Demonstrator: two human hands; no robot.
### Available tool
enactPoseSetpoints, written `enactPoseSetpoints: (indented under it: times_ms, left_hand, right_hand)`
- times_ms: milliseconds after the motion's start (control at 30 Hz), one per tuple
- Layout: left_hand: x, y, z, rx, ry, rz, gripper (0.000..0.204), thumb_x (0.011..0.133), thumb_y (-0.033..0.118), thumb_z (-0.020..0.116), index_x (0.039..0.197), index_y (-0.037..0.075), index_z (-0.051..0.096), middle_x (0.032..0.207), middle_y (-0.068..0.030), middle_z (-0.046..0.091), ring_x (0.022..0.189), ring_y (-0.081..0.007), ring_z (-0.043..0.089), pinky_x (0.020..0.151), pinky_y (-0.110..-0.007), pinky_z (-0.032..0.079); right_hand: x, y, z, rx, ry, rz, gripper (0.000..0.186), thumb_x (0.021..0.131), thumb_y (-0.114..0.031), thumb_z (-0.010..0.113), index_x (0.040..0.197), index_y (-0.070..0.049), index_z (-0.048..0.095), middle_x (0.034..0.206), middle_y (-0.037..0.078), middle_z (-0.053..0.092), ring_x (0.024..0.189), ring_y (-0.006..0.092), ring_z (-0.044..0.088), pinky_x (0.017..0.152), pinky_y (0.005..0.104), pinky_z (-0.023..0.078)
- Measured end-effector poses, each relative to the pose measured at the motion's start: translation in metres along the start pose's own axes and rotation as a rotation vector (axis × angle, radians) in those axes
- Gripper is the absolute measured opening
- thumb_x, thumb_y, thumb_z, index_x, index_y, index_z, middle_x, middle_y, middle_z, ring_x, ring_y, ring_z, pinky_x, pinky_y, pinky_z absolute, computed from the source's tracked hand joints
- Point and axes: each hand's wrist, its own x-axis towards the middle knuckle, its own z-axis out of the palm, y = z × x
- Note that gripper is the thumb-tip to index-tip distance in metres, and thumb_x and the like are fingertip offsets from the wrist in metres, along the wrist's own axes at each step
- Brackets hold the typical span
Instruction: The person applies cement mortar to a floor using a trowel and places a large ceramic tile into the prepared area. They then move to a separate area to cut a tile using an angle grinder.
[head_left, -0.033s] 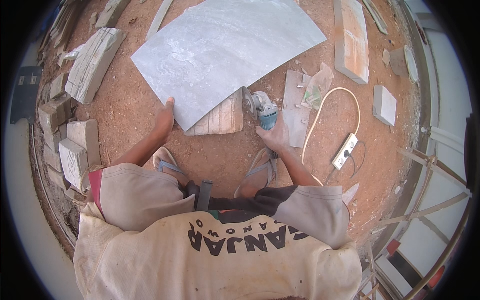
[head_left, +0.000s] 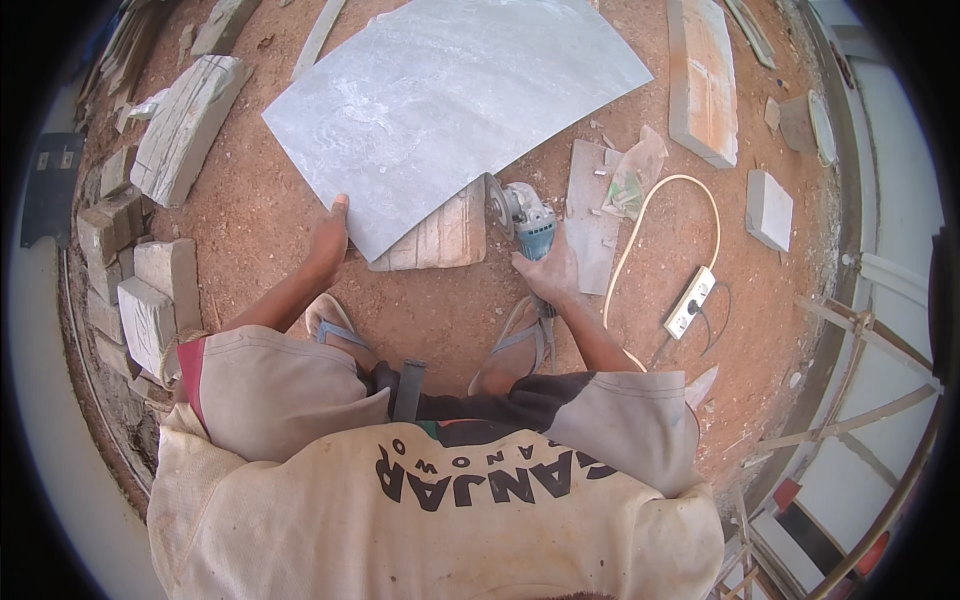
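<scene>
A large grey tile [head_left: 450, 110] with a marbled face lies over a pale grooved block [head_left: 445, 235], whose near part shows below the tile's edge. My left hand [head_left: 328, 242] grips the tile's lower left edge, thumb on top and the other fingers hidden beneath. In my right hand [head_left: 552, 272] is a teal and silver angle grinder [head_left: 536, 235]. Its disc stands beside the tile's near right edge; whether the two touch, I cannot tell. Some of the grinder's body is covered by my hand.
Right of the grinder lie a tile offcut [head_left: 595, 235] and a crumpled plastic bag [head_left: 640, 170]. A cream cable [head_left: 718, 225] loops to a white power strip [head_left: 690, 303]. Pale blocks [head_left: 190, 130] flank the bare soil, with a bucket [head_left: 808, 130] at far right.
</scene>
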Motion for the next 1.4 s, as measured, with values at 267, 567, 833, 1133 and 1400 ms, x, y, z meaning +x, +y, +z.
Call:
enactPoseSetpoints:
  times_ms: [267, 567, 833, 1133, 1400]
  left_hand:
    - [0.0, 0.0, -0.001, 0.001, -0.056, -0.015, 0.058, 0.106, 0.049, 0.039, 0.134, 0.0, 0.048, 0.116, -0.0175, 0.064, 0.095, -0.0286, 0.064, 0.075, -0.048, 0.053]
    - [0.001, -0.002, -0.001, 0.011, -0.056, -0.02, 0.06, 0.106, 0.05, 0.04, 0.129, -0.004, 0.052, 0.112, -0.0182, 0.064, 0.091, -0.0279, 0.065, 0.072, -0.045, 0.053]
    - [0.004, -0.003, -0.003, 0.048, -0.085, -0.036, 0.064, 0.106, 0.052, 0.038, 0.132, -0.005, 0.05, 0.119, -0.0199, 0.062, 0.099, -0.0305, 0.064, 0.079, -0.048, 0.054]
    - [-0.007, 0.003, 0.007, -0.005, -0.036, 0.006, 0.06, 0.108, 0.048, 0.033, 0.128, -0.005, 0.051, 0.108, -0.017, 0.065, 0.083, -0.0242, 0.065, 0.063, -0.037, 0.053]
    - [-0.005, 0.001, 0.006, 0.018, -0.036, -0.003, 0.06, 0.108, 0.049, 0.033, 0.13, -0.003, 0.051, 0.109, -0.0154, 0.065, 0.088, -0.024, 0.065, 0.066, -0.038, 0.053]
  right_hand:
    - [-0.006, -0.003, 0.003, 0.004, -0.06, -0.009, 0.074, 0.073, -0.031, 0.076, 0.131, 0.001, 0.043, 0.108, 0.029, 0.066, 0.104, 0.0461, 0.065, 0.09, 0.0509, 0.051]
    - [-0.004, -0.007, -0.006, -0.007, -0.017, 0.01, 0.072, 0.073, -0.03, 0.076, 0.129, 0.001, 0.043, 0.107, 0.029, 0.066, 0.102, 0.0467, 0.065, 0.089, 0.0521, 0.051]
    - [-0.006, -0.001, -0.001, 0.0, -0.008, 0.025, 0.075, 0.073, -0.03, 0.076, 0.131, 0.002, 0.041, 0.105, 0.029, 0.066, 0.1, 0.0476, 0.065, 0.088, 0.0522, 0.051]
    - [-0.006, -0.005, -0.003, -0.034, -0.001, 0.029, 0.077, 0.074, -0.031, 0.075, 0.134, 0.002, 0.038, 0.104, 0.03, 0.066, 0.1, 0.0478, 0.065, 0.088, 0.0529, 0.051]
    - [-0.008, -0.002, -0.002, -0.062, -0.003, 0.038, 0.073, 0.074, -0.031, 0.075, 0.129, 0.0, 0.04, 0.104, 0.03, 0.066, 0.099, 0.0476, 0.066, 0.087, 0.0532, 0.051]
